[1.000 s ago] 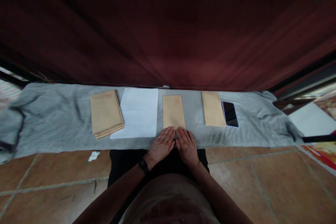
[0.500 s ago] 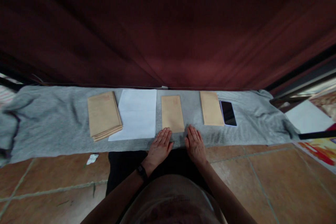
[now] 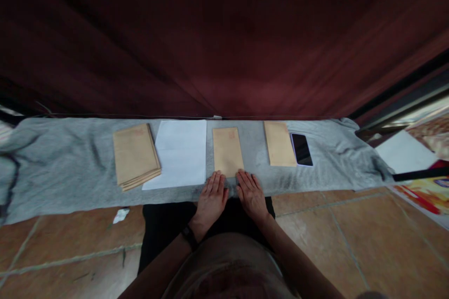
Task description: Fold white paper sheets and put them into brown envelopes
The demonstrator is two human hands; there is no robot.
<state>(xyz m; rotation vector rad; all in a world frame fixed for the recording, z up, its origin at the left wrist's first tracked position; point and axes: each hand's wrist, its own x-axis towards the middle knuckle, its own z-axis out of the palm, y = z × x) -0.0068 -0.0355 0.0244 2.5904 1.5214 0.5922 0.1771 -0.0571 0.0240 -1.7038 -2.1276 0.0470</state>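
Observation:
My left hand [image 3: 213,195] and my right hand [image 3: 250,192] lie flat, fingers stretched out, on the near edge of a grey cloth [image 3: 63,168]. Their fingertips reach the near end of a single brown envelope [image 3: 227,150] that lies straight ahead. Neither hand holds anything. A black band sits on my left wrist. To the left lie a white sheet of paper [image 3: 178,153] and a stack of brown envelopes [image 3: 135,156]. To the right lies another brown envelope [image 3: 279,144], with a black phone [image 3: 301,149] beside it.
A dark red curtain [image 3: 224,37] hangs behind the cloth. The floor is brown tile [image 3: 351,238], with a small white scrap [image 3: 120,215] at the left. White paper [image 3: 403,152] and colourful printed material [image 3: 424,191] lie at the far right.
My right hand slid out to the right, then came back in beside the left hand at the envelope's near end. The view has shifted slightly.

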